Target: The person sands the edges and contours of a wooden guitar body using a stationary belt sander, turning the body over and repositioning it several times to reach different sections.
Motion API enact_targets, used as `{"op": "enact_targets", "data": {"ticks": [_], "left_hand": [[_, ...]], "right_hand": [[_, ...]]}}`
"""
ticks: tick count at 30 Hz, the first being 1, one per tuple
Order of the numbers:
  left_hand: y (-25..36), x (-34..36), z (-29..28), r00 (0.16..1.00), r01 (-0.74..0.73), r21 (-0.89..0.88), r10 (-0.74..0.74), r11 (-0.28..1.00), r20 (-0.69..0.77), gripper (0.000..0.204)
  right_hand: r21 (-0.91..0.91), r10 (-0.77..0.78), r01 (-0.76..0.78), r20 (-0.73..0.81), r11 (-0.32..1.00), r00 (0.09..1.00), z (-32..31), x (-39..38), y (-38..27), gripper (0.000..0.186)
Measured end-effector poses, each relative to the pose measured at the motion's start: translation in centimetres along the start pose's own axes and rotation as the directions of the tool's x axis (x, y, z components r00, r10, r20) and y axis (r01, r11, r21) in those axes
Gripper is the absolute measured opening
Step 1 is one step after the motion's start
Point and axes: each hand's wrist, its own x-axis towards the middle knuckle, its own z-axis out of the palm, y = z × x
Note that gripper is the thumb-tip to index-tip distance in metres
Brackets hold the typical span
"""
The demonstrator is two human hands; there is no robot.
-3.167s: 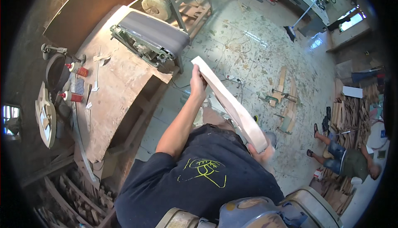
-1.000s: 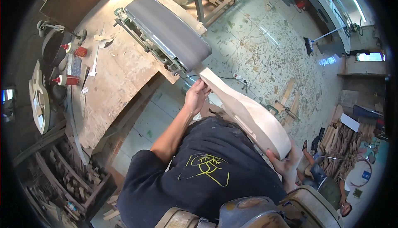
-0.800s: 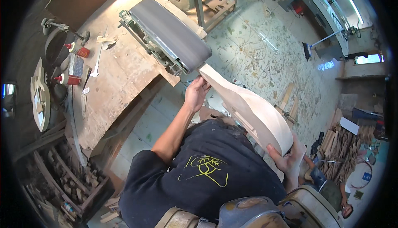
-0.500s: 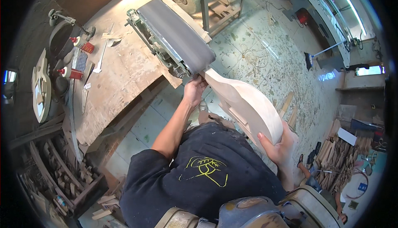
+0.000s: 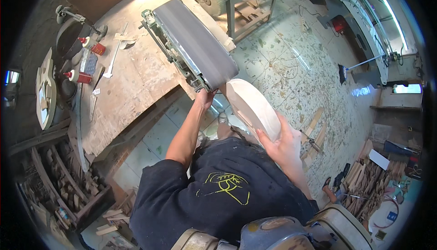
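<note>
A pale wooden guitar body (image 5: 252, 104) with a curved outline is held on edge against the rounded front end of a belt sander (image 5: 195, 40). My right hand (image 5: 280, 143) is closed round its near end, thumb on the face and fingers over the outer side. Below the sander's front end, my left hand (image 5: 205, 99) is closed at the far end of the body. Its fingertips are partly hidden by the sander and the wood. The sander's dark wide belt faces up, and its metal frame runs along the left side.
The sander sits on a dusty wooden workbench (image 5: 132, 109) with two red-and-white glue bottles (image 5: 93, 45) and a lamp (image 5: 79, 20). Another guitar-shaped piece (image 5: 45, 90) stands at left. Wood offcuts (image 5: 368, 186) pile up at right, near another person's leg (image 5: 328, 191). A respirator mask (image 5: 277, 232) hangs at my chest.
The guitar body has swung left and closer to the sander, its far end passing under the belt's front. Both my hands have shifted left with it.
</note>
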Motion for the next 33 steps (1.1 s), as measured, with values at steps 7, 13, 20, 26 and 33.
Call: {"op": "enact_targets", "data": {"ticks": [7, 13, 20, 26, 33], "left_hand": [[-4.0, 0.0, -2.9, 0.985, 0.157, 0.021, -0.155, 0.987, -0.077, 0.05], [-4.5, -7.3, 4.7, 0.906, 0.407, -0.059, -0.411, 0.911, -0.105, 0.025], [-4.7, -10.7, 17.9, 0.817, 0.462, -0.103, -0.378, 0.881, 0.436, 0.054], [2.3, -18.5, 24.8, 0.637, 0.175, -0.018, -0.099, 0.984, 0.764, 0.077], [9.5, -21.5, 24.0, 0.452, 0.032, 0.054, -0.063, 0.998, 0.89, 0.081]], "right_hand": [[-0.032, 0.111, -0.107, 0.15, 0.994, 0.982, 4.8, -2.7, 7.2, 0.056], [-0.124, -0.016, 0.039, 0.181, 0.992, 0.983, -0.5, -13.2, 10.7, 0.06], [-0.407, -0.083, 0.143, 0.162, 0.902, 0.983, -1.1, -22.8, 8.1, 0.069], [-0.363, 0.189, -0.265, -0.233, 0.893, 0.954, -0.3, -24.6, 5.9, 0.094], [0.957, 0.716, 0.04, -0.243, 0.288, 0.654, 4.3, -24.5, 14.5, 0.083]]}}
